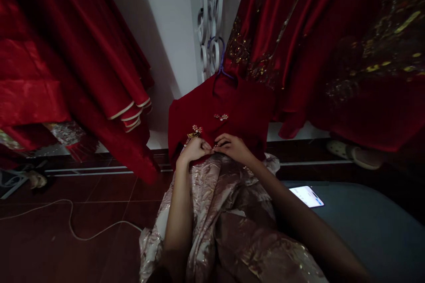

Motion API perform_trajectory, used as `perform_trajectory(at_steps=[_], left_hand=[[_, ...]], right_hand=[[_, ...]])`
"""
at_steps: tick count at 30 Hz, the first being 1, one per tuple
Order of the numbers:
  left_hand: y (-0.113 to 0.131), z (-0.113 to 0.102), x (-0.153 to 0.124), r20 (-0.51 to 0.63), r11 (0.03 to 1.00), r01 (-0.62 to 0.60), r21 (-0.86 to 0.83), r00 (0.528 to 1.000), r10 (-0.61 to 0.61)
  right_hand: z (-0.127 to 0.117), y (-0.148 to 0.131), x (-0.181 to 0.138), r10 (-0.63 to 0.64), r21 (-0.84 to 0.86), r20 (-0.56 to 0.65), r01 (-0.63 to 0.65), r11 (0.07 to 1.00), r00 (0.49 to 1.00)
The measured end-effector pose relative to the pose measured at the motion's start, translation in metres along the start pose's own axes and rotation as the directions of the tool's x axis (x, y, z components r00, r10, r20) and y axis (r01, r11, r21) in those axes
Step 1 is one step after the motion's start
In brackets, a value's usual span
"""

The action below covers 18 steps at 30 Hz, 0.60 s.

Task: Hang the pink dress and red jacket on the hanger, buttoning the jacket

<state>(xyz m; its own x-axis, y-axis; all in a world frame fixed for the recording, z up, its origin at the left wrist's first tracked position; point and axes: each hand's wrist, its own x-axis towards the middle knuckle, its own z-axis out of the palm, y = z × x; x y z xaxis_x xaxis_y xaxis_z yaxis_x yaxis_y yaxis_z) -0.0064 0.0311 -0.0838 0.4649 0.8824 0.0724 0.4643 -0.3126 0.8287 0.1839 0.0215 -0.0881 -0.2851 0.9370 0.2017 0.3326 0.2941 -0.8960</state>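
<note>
A dark red jacket (191, 112) hangs in front of me on a purple hanger (222, 59). Pearly beaded fasteners (221, 117) sit on its front, and a gold and pearl ornament (195, 131) shows above my left hand. My left hand (198, 149) has its fingers curled at the jacket's lower front. From the other side, my right hand (234, 147) pinches the same spot, where a small beaded piece shows between the fingertips. The fingers hide most of that spot. Pinkish shiny patterned fabric (207, 190) lies over my lap, under my forearms.
Red garments (109, 66) hang at left, and red ones with gold sequins (265, 31) at right. A white scrolled metal stand (204, 22) rises behind the hanger. A lit phone (307, 196) lies on a grey surface (358, 221). A cable (89, 237) crosses the tiled floor.
</note>
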Motion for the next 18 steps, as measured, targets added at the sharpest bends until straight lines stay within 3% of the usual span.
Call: perform_trajectory(at_steps=[5, 9, 12, 18], left_hand=[[-0.004, 0.001, 0.003, -0.044, 0.999, -0.018, -0.029, 0.999, 0.017], [-0.005, -0.001, 0.002, -0.084, 1.000, -0.023, -0.003, 0.996, 0.023], [-0.007, -0.008, -0.003, -0.122, 1.000, 0.014, 0.013, 0.993, -0.012], [-0.003, -0.013, -0.008, -0.106, 1.000, -0.001, 0.031, 0.994, 0.005]], right_hand=[[0.004, 0.002, 0.000, -0.021, -0.017, 0.022, 0.021, 1.000, 1.000], [-0.001, -0.006, -0.003, -0.068, -0.177, 0.031, 0.072, 0.982, 0.997], [-0.019, -0.020, -0.006, -0.070, -0.263, 0.078, 0.089, 0.961, 0.994], [-0.058, -0.048, -0.013, 0.059, -0.146, -0.008, -0.060, 0.987, 0.998]])
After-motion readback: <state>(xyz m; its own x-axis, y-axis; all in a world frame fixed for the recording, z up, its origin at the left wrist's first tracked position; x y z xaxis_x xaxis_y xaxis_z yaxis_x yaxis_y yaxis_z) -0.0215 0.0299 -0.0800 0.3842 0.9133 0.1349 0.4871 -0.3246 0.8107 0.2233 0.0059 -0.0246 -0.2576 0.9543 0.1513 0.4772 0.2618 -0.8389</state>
